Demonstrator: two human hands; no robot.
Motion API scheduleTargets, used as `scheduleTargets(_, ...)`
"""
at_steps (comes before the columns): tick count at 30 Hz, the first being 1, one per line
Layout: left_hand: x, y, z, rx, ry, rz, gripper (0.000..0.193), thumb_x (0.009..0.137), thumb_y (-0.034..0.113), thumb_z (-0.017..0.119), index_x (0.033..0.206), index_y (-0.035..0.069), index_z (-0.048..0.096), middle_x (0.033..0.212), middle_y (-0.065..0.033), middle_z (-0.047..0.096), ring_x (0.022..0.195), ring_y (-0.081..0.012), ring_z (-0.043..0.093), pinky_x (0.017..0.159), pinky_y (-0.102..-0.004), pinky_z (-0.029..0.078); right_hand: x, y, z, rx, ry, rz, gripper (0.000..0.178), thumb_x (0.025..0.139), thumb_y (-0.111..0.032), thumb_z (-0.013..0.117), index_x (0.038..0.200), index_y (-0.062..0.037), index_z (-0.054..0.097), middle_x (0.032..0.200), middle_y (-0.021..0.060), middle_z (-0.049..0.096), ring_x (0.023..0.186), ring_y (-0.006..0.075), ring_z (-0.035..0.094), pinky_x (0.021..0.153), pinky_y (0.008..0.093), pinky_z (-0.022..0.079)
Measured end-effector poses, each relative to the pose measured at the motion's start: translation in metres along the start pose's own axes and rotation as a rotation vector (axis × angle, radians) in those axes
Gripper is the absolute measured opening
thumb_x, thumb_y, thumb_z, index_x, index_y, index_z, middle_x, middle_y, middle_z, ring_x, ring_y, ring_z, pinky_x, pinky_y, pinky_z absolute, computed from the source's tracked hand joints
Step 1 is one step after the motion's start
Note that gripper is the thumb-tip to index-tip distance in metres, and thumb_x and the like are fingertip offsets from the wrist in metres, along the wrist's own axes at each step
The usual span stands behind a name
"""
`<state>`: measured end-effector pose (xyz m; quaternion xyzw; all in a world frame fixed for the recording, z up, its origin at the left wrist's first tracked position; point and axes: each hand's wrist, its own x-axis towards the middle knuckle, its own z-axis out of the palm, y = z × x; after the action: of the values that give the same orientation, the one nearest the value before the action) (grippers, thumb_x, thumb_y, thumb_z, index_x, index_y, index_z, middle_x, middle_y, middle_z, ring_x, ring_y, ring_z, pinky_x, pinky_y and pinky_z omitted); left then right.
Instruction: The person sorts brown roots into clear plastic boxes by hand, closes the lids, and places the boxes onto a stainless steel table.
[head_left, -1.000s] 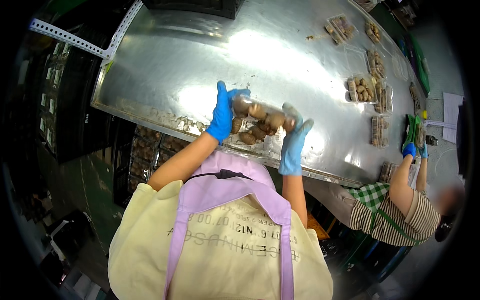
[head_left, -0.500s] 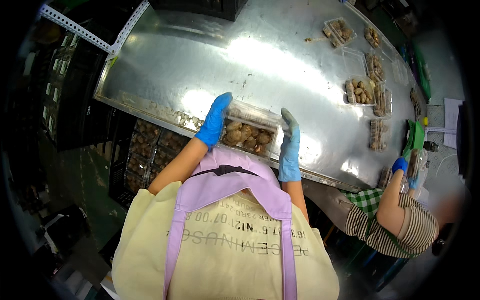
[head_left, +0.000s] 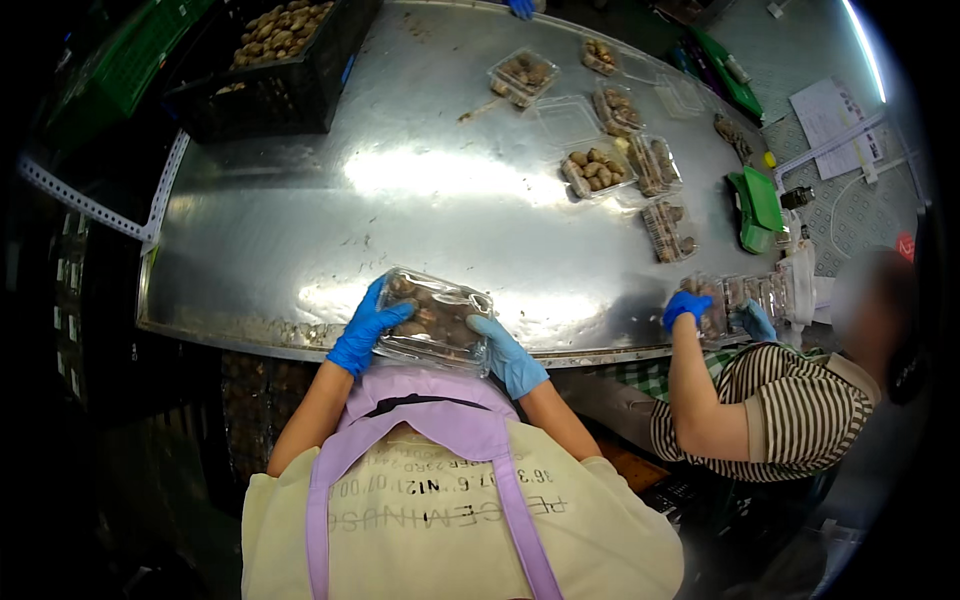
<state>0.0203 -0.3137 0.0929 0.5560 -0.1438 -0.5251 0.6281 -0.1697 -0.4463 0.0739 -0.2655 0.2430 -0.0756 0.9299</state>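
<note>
A clear plastic clamshell box (head_left: 438, 322) full of brown rounded pieces, mushrooms by their look, is between my hands at the near edge of the metal table. Its lid lies over the contents. My left hand (head_left: 366, 328), in a dark blue glove, grips the left end with the thumb over the lid. On the right end my right hand (head_left: 510, 356), in a lighter blue glove, holds on, its thumb also on top. The fingers under the box are hidden.
The metal table (head_left: 270, 240) carries several filled clear boxes (head_left: 598, 172) at the far right. A black crate (head_left: 250, 105) of brown pieces stands at far left. To my right, a co-worker's blue-gloved hand (head_left: 688, 308) handles boxes; a green object (head_left: 757, 208) lies beyond.
The box's lid, folded back before, now covers the contents. My right hand, apart from the box before, now grips its right end. The view has shifted, showing more of the table's far side.
</note>
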Motion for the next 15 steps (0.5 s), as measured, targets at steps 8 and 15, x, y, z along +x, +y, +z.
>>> scheduleTargets(8,0.036,-0.024,0.059,-0.055,-0.062,-0.101,0.065,0.085,0.026,0.062,0.141,0.017,0.03,0.133,-0.0121,0.039,0.117,-0.0189,0.045,0.095,-0.0376,0.038,-0.047,-0.039,-0.09,0.372,0.406,-0.347,0.047,0.083,-0.028,0.062,0.125,-0.0101,0.048,0.111,0.0122,0.057,0.102,0.0301,0.058,0.078,0.0465,0.053)
scheduleTargets(15,0.021,-0.007,0.045,-0.066,0.083,-0.039,0.071,0.083,0.009,0.059,0.143,0.022,0.023,0.139,-0.0176,0.032,0.108,-0.026,0.057,0.067,-0.0321,0.055,-0.045,-0.137,-0.18,0.336,0.632,-0.777,0.049,0.084,-0.032,0.059,0.124,-0.0058,0.047,0.123,0.0135,0.051,0.106,0.0305,0.053,0.09,0.0456,0.047)
